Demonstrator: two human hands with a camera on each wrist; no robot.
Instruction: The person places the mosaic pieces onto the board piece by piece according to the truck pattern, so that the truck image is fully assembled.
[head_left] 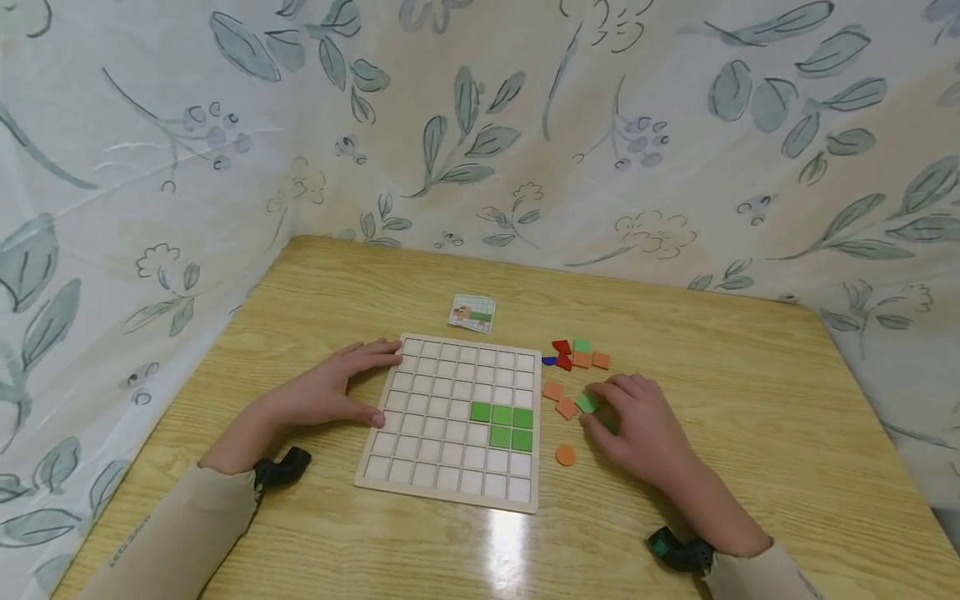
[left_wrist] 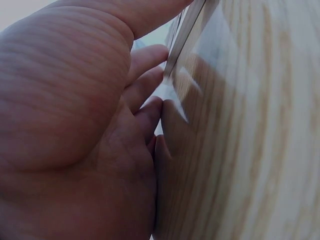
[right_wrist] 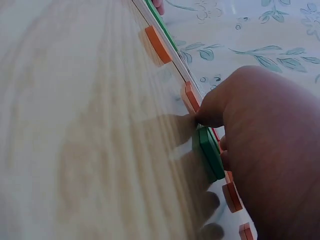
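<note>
Steadying the wooden grid board (head_left: 427, 408), or at least touching it, the person's left hand (head_left: 318, 396) lies toward the left edge of the counter (head_left: 787, 400), fingers and thumb spread wide. Its thumb rests on the board's left edge, and its forefinger reaches the board's far left corner. A dark wristband (head_left: 281, 468) sits at the cuff of a beige sleeve (head_left: 168, 529).

The board lies flat around the middle of the counter, five green tiles (head_left: 502, 415) set in cells toward its right edge: three in one row, two in the next row nearer the person. Past the board's far edge, toward the counter's far edge, lies a small printed card (head_left: 472, 313).

Just beyond the board's right edge are a blue piece (head_left: 550, 361), two red pieces (head_left: 562, 347), four orange squares (head_left: 553, 390), a light green square (head_left: 581, 345) and, closest to the person, an orange disc (head_left: 566, 455).

Farther right, the right hand (head_left: 645, 429) is narrowed, pinching a green tile (head_left: 587, 403) between thumb and finger, right beside an orange square; the wrist view shows the tile tilted.
</note>
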